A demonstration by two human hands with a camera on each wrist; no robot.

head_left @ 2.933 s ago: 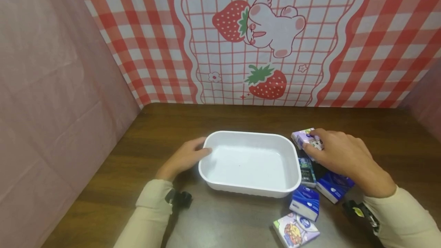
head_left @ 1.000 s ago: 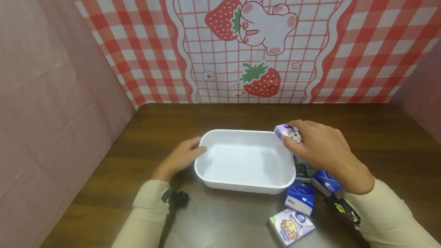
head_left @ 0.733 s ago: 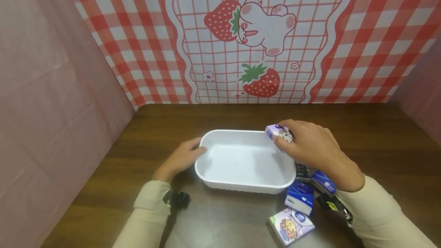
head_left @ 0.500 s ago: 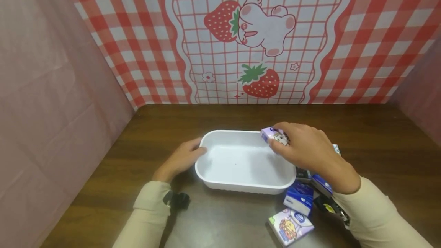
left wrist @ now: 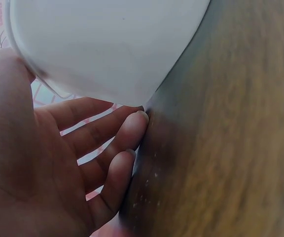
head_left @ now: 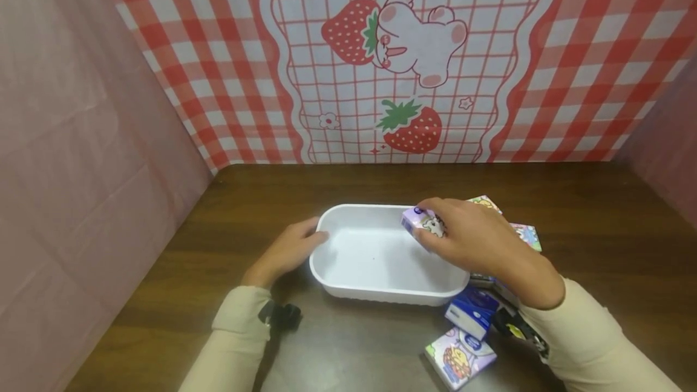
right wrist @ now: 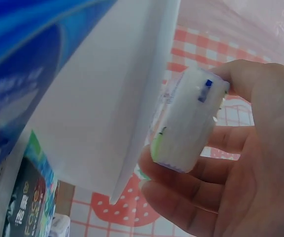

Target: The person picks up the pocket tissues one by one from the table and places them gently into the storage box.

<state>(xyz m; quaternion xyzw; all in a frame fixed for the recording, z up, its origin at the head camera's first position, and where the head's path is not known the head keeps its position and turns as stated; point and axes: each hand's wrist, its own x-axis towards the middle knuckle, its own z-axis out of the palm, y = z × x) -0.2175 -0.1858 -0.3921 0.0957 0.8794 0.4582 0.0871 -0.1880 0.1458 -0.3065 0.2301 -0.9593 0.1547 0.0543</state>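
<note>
My left hand [head_left: 285, 253] grips the left end of a white plastic tub [head_left: 381, 293], thumb over the rim and fingers along the outside. In the left wrist view those fingers lie against the tub's wall [left wrist: 112, 59], low by the tabletop. Over the tub's back right part, my right hand [head_left: 479, 235] holds a small purple tissue pack [head_left: 412, 221] between thumb and fingers. The right wrist view has the white side of that tissue pack [right wrist: 186, 123] near the tub's rim. No pack shows on the visible tub floor.
Several tissue packs lie right of the tub: a blue one [head_left: 471, 313], a purple one [head_left: 460, 359] in front, a dark one [right wrist: 28, 207], and two light ones [head_left: 528, 236] partly behind my right hand. A checked cloth [head_left: 229, 77] hangs behind the wooden table [head_left: 348, 349].
My right hand has lifted the purple tissue pack from the pile and carried it left over the tub. Packs behind the hand have come into sight. The left hand stays on the tub.
</note>
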